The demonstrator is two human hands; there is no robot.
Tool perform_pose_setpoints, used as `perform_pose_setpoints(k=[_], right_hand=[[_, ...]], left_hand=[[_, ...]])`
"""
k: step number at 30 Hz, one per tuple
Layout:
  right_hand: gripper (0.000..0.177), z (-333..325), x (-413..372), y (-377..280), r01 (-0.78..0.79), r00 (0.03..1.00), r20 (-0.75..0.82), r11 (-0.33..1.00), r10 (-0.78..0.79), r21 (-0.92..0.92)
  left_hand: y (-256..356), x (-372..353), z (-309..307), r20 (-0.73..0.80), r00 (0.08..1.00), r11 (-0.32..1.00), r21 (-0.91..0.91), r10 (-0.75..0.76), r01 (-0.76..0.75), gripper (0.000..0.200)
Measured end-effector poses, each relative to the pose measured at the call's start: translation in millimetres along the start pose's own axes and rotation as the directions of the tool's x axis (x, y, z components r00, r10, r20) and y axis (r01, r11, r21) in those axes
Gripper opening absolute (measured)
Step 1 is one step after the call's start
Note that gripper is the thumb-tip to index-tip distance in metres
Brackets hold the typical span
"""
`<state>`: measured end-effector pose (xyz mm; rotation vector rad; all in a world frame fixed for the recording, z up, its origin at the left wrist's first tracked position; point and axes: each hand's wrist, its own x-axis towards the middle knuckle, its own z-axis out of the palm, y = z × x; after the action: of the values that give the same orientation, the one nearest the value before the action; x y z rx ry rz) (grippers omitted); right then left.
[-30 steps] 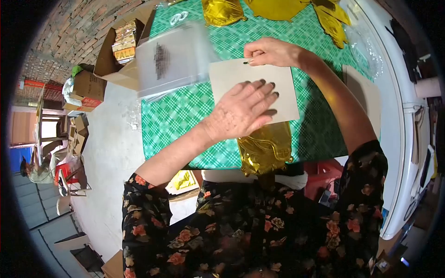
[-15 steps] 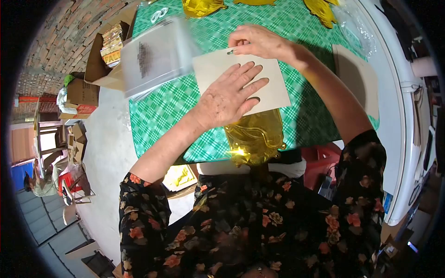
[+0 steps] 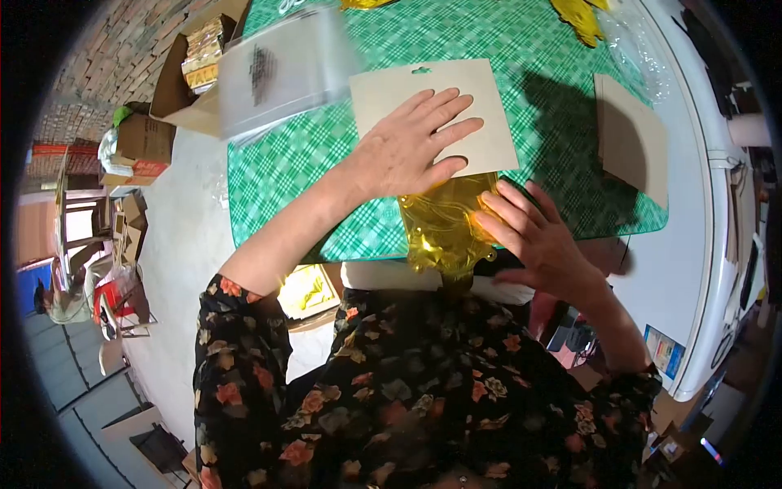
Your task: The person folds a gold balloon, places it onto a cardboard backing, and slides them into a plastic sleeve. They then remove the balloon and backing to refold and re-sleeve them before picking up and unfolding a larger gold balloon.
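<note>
My left hand (image 3: 415, 147) lies flat, fingers spread, on a beige card (image 3: 391, 90) with a hang hole at its far edge. The card rests on the green checked tablecloth (image 3: 554, 130) and covers the far part of a gold foil balloon (image 3: 440, 232), which hangs over the table's near edge. My right hand (image 3: 533, 236) is open with fingers apart, its fingertips touching the right side of the gold balloon near the card's lower right corner.
A stack of clear plastic bags (image 3: 281, 69) lies at the table's left edge. A cardboard box (image 3: 191, 77) of packaged items stands beyond it. Another brown card (image 3: 631, 138) lies on the right. More gold balloons (image 3: 582, 16) sit at the far edge. A white surface (image 3: 692, 244) borders the right.
My right hand has left the card's far edge and come down to the gold balloon by the near edge. My left hand stays pressed on the card.
</note>
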<state>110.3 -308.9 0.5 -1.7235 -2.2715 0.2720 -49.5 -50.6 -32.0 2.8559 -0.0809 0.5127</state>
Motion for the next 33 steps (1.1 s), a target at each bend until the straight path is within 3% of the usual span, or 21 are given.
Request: perform_pose_setpoints(k=[4, 8, 12, 16, 18, 19, 22, 23, 24, 26, 27, 29, 30, 31, 33], right_hand=[[0.061, 20, 18, -4, 0.056, 0.992, -0.098, 0.983, -0.074, -0.176], [0.047, 30, 28, -7, 0.159, 0.975, -0.142, 0.982, -0.173, -0.104], [0.033, 14, 42, -3, 0.113, 0.976, -0.195, 0.989, -0.093, 0.094], [0.028, -14, 64, 7, -0.009, 0.987, -0.146, 0.945, 0.06, 0.326], [0.022, -31, 77, 13, -0.05, 0.991, -0.089, 0.891, 0.101, 0.452], [0.021, -37, 83, 17, -0.088, 0.992, -0.034, 0.872, 0.118, 0.481], [0.027, -40, 103, 38, -0.219, 0.975, 0.104, 0.801, 0.195, 0.557], [0.027, -42, 110, 46, -0.285, 0.958, 0.186, 0.786, 0.218, 0.548], [0.028, -44, 114, 52, -0.353, 0.933, 0.269, 0.768, 0.241, 0.535], [0.029, -26, 117, 70, -0.238, 0.97, 0.189, 0.713, 0.15, 0.66], [0.029, -21, 119, 75, -0.185, 0.982, 0.153, 0.698, 0.108, 0.692], [0.03, -15, 123, 85, -0.1, 0.994, 0.106, 0.701, 0.035, 0.706], [0.03, -16, 125, 83, -0.149, 0.988, 0.141, 0.661, 0.067, 0.735], [0.03, -18, 128, 80, -0.196, 0.98, 0.176, 0.619, 0.095, 0.76], [0.031, -26, 130, 76, -0.282, 0.959, 0.239, 0.6, 0.153, 0.749]], left_hand=[[-3, -2, 4, 0.003, 1.0, 1.0, 0.001, 0.004, -0.004, 0.056], [-5, -3, 6, 0.026, 1.0, 1.0, -0.029, -0.003, 0.004, 0.055], [-8, -2, 3, 0.085, 0.996, 0.995, -0.094, -0.019, 0.027, 0.054], [-15, 3, -8, 0.15, 0.986, 0.93, -0.346, -0.076, 0.125, 0.061], [-18, 4, -14, 0.155, 0.981, 0.85, -0.497, -0.115, 0.178, 0.068], [-18, 5, -19, 0.188, 0.966, 0.754, -0.605, -0.175, 0.255, 0.084], [-21, -3, -24, 0.283, 0.924, 0.338, -0.87, -0.256, 0.36, 0.097], [-19, -5, -26, 0.278, 0.916, 0.284, -0.889, -0.291, 0.36, 0.112], [-21, -7, -26, 0.3, 0.91, 0.263, -0.888, -0.288, 0.376, 0.111], [-23, -12, -26, 0.346, 0.896, 0.221, -0.885, -0.279, 0.41, 0.109], [-22, -9, -28, 0.399, 0.862, 0.111, -0.886, -0.312, 0.45, 0.097], [-24, -12, -30, 0.306, 0.923, 0.32, -0.872, -0.232, 0.37, 0.087], [-22, -13, -32, 0.265, 0.946, 0.417, -0.851, -0.185, 0.32, 0.083], [-15, -10, -37, 0.252, 0.943, 0.399, -0.859, -0.217, 0.321, 0.074], [-15, -8, -34, 0.226, 0.952, 0.509, -0.806, -0.208, 0.303, 0.063]])
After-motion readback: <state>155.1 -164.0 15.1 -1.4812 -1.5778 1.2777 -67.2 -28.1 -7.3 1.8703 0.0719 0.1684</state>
